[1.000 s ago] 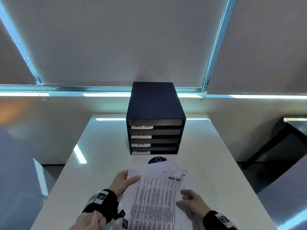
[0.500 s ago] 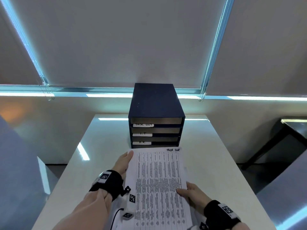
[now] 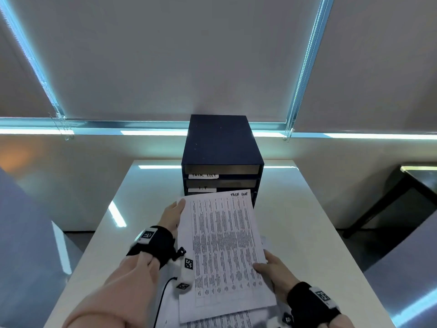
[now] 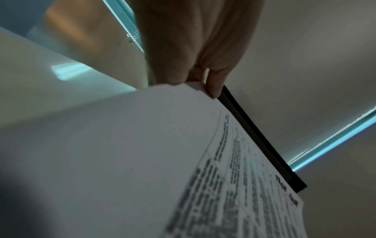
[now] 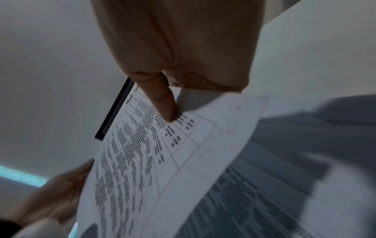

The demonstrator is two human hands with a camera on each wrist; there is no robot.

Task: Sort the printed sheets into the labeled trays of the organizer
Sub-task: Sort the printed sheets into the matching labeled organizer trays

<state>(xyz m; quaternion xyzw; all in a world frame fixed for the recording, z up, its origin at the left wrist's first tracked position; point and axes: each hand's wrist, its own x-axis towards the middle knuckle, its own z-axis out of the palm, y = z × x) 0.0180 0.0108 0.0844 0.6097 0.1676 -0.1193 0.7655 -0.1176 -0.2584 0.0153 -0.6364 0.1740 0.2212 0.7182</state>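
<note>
Together, left hand [image 3: 172, 216] and right hand [image 3: 275, 268] pinch opposite edges of one printed sheet [image 3: 224, 252] before the organizer [image 3: 221, 147].

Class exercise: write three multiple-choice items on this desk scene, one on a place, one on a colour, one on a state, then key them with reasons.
1. Where does the organizer stand?
A near edge of the table
B far edge of the table
C on the floor

2. What colour is the organizer?
A dark navy
B white
C red

3. How is the top sheet held?
A lying flat, untouched
B by left hand and right hand, off the pile
C already in a tray

Key: 1 B, it stands below the blinds; 2 A, its casing shows it; 3 B, fingers pinch both edges.
</note>
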